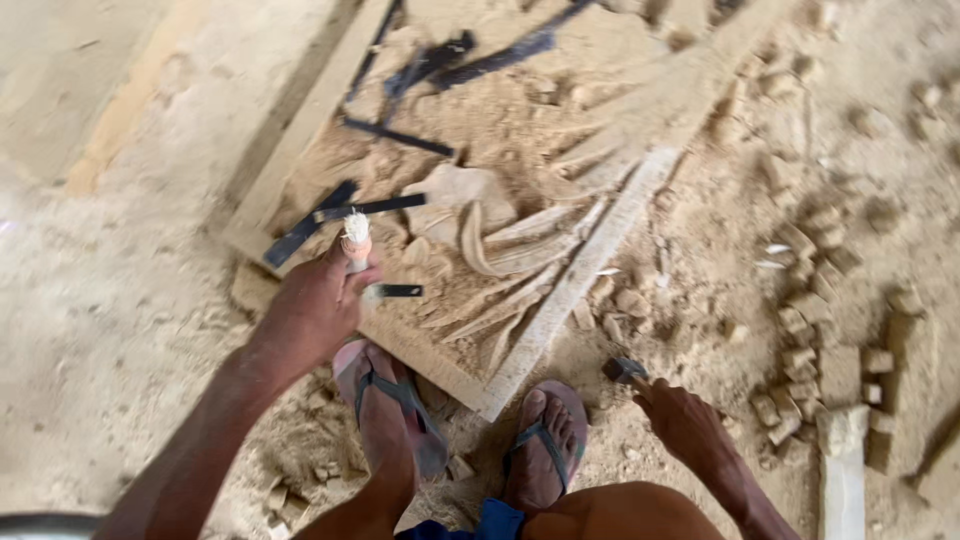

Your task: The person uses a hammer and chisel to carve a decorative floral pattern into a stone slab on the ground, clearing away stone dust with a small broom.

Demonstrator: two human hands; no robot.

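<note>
My left hand (315,310) is closed around a chisel (357,240) with a frayed pale handle top; its dark blade (398,291) rests on the near left edge of a carved wooden panel (560,300). The panel lies flat on the floor, covered in sawdust, with leaf-like shapes cut in relief (500,250). To the right of the panel's near corner, my right hand (685,420) grips a short tool with a dark head (622,370), low over the floor. Both of my feet wear sandals, the left one (390,400) and the right one (545,440), at the panel's near edge.
Several dark flat chisels (400,135) lie on the far part of the panel, and one (310,225) rests near my left hand. Small wood offcuts (815,340) are scattered on the dusty floor at the right. A pale wood strip (843,480) lies at the lower right.
</note>
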